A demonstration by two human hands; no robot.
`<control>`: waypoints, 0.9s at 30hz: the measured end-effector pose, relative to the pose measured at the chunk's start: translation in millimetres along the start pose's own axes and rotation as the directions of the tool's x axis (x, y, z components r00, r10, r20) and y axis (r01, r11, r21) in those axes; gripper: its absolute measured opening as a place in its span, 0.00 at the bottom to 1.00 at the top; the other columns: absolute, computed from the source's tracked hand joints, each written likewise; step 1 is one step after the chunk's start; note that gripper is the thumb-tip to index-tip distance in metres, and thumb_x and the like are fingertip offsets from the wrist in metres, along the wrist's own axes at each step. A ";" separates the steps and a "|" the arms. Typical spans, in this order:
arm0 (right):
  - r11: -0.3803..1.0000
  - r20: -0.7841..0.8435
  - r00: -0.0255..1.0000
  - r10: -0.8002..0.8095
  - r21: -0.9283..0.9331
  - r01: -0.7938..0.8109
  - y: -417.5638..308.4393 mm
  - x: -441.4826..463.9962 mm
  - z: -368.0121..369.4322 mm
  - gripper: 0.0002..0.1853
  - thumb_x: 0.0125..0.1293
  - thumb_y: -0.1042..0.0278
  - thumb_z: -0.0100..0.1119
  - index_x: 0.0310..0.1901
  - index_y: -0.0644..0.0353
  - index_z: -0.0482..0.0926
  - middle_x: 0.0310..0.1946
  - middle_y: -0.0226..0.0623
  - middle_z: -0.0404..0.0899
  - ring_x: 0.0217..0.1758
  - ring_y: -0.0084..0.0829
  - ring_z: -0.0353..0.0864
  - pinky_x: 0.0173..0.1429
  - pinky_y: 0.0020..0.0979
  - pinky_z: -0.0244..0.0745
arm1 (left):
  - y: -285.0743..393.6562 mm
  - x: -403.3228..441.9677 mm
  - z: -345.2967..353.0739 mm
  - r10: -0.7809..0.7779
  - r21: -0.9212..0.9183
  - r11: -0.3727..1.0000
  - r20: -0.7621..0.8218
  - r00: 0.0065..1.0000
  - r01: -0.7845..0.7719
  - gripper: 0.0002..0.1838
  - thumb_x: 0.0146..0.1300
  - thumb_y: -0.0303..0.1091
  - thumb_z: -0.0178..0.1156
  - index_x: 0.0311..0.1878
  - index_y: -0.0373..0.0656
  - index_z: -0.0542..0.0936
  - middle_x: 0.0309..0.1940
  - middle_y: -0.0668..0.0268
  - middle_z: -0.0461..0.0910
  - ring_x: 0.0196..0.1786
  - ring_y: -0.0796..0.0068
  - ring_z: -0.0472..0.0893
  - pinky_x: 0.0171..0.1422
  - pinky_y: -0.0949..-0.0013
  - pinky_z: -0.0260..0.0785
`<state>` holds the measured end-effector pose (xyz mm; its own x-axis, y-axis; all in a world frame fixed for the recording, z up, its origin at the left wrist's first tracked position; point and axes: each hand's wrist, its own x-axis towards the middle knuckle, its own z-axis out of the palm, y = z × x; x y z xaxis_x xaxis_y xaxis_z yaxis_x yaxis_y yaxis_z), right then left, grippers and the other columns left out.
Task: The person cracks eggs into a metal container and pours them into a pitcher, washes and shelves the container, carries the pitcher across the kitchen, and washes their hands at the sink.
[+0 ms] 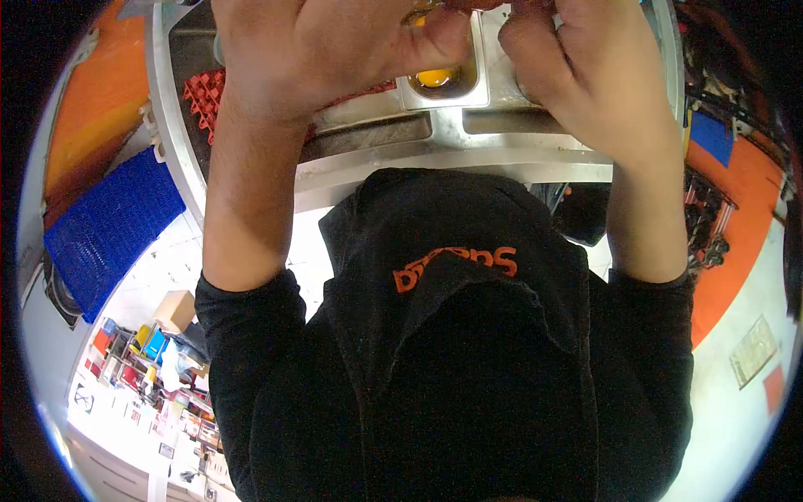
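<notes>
At the top of the view, my left hand point(360, 50) reaches over a small metal container point(458, 102). Its fingers are bent and its thumb points to the right, but whatever it grips is cut off by the frame edge. My right hand point(573, 58) is close by on the right, with its fingers curled in; what they hold cannot be made out. Inside the container lies a raw egg yolk point(434, 78) in clear liquid, with more yellow partly hidden above it. A red egg tray point(205, 99) shows to the left, behind my left wrist.
The metal counter's edge point(468, 161) curves in front of my dark apron point(468, 217). Recessed openings lie along it. A blue textured panel point(113, 234) stands at left, and cluttered shelves point(159, 360) are farther down. Orange surfaces flank both sides.
</notes>
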<state>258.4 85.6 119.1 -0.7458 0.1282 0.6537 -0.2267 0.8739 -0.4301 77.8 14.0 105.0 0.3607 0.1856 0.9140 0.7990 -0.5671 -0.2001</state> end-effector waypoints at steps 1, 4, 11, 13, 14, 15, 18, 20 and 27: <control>0.999 0.007 1.000 -0.025 -0.026 0.025 1.0 -0.3 -1.6 0.31 0.51 0.82 0.50 0.62 0.64 0.66 0.49 0.51 0.73 0.51 0.47 0.76 0.57 0.41 0.71 | -0.9 -0.9 -1.6 -0.010 -0.003 1.000 0.028 1.000 0.010 0.25 0.58 0.57 0.65 0.37 0.40 0.80 0.25 0.63 0.79 0.27 0.72 0.81 0.28 0.75 0.72; 0.995 0.058 0.998 -0.001 -0.097 0.007 -0.5 3.8 -7.2 0.33 0.50 0.83 0.50 0.63 0.64 0.65 0.50 0.52 0.73 0.52 0.48 0.77 0.59 0.42 0.71 | 3.9 -5.0 7.6 -0.035 0.055 0.998 -0.062 0.997 0.039 0.24 0.58 0.55 0.66 0.38 0.39 0.80 0.26 0.62 0.79 0.27 0.72 0.80 0.28 0.74 0.72; 0.825 0.274 0.865 0.420 0.282 -0.490 -27.7 -6.5 9.3 0.36 0.57 0.74 0.55 0.70 0.61 0.58 0.56 0.52 0.72 0.52 0.46 0.78 0.57 0.40 0.73 | 36.6 -13.1 -46.6 -0.447 0.120 0.894 0.284 0.848 0.431 0.22 0.52 0.43 0.69 0.43 0.34 0.81 0.36 0.58 0.83 0.39 0.60 0.83 0.46 0.61 0.77; 0.663 0.411 0.719 0.560 0.298 -0.686 -36.8 -8.9 3.0 0.34 0.58 0.75 0.57 0.68 0.61 0.63 0.54 0.46 0.76 0.47 0.36 0.78 0.51 0.33 0.75 | 41.7 -45.3 -50.9 -0.541 -0.106 0.817 0.201 0.817 0.567 0.19 0.43 0.32 0.64 0.42 0.36 0.81 0.33 0.57 0.82 0.33 0.61 0.83 0.41 0.67 0.76; 0.641 0.379 0.738 0.559 0.367 -0.674 -35.7 -25.0 9.8 0.34 0.58 0.78 0.56 0.69 0.61 0.61 0.56 0.43 0.74 0.49 0.30 0.75 0.52 0.29 0.73 | 56.2 -59.8 -63.8 -0.645 -0.102 0.724 0.250 0.722 0.683 0.20 0.41 0.31 0.64 0.42 0.35 0.81 0.33 0.56 0.82 0.34 0.60 0.83 0.42 0.66 0.76; 0.616 0.346 0.754 0.559 0.435 -0.657 -34.8 -44.2 20.2 0.35 0.59 0.81 0.54 0.71 0.61 0.60 0.59 0.40 0.72 0.51 0.24 0.73 0.52 0.25 0.72 | 65.8 -72.5 -73.6 -0.678 -0.041 0.691 0.310 0.667 0.722 0.21 0.41 0.31 0.64 0.42 0.35 0.81 0.34 0.55 0.82 0.35 0.60 0.83 0.43 0.65 0.76; 0.439 0.154 0.589 0.793 0.525 -0.729 -12.2 -111.9 38.1 0.28 0.59 0.80 0.55 0.64 0.58 0.69 0.47 0.36 0.78 0.38 0.22 0.77 0.42 0.26 0.76 | 97.7 -112.6 -107.4 -0.790 0.188 0.511 0.486 0.372 0.839 0.22 0.42 0.28 0.64 0.45 0.33 0.78 0.37 0.55 0.81 0.41 0.62 0.83 0.48 0.65 0.76; 0.369 0.065 0.447 0.892 0.465 -0.805 4.6 -159.6 41.1 0.26 0.61 0.82 0.54 0.62 0.60 0.69 0.49 0.33 0.76 0.40 0.18 0.75 0.44 0.21 0.73 | 122.2 -151.6 -118.5 -0.896 0.070 0.061 0.444 0.024 0.996 0.24 0.46 0.24 0.63 0.51 0.33 0.75 0.39 0.59 0.80 0.43 0.70 0.82 0.49 0.68 0.76; 0.090 0.272 0.329 0.904 0.631 -0.771 -21.1 -201.3 25.5 0.28 0.60 0.77 0.61 0.64 0.58 0.67 0.54 0.35 0.74 0.48 0.24 0.76 0.52 0.26 0.73 | 131.6 -113.6 -93.2 -0.821 0.066 0.113 0.568 0.056 0.991 0.22 0.45 0.24 0.65 0.48 0.36 0.78 0.39 0.58 0.80 0.42 0.68 0.82 0.50 0.67 0.76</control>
<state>397.3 29.5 -19.2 -0.6208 0.7046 -0.3438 0.1595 -0.3159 -0.9353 97.2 -156.5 7.6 -0.3623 0.9319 0.0146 0.4799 0.1731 0.8601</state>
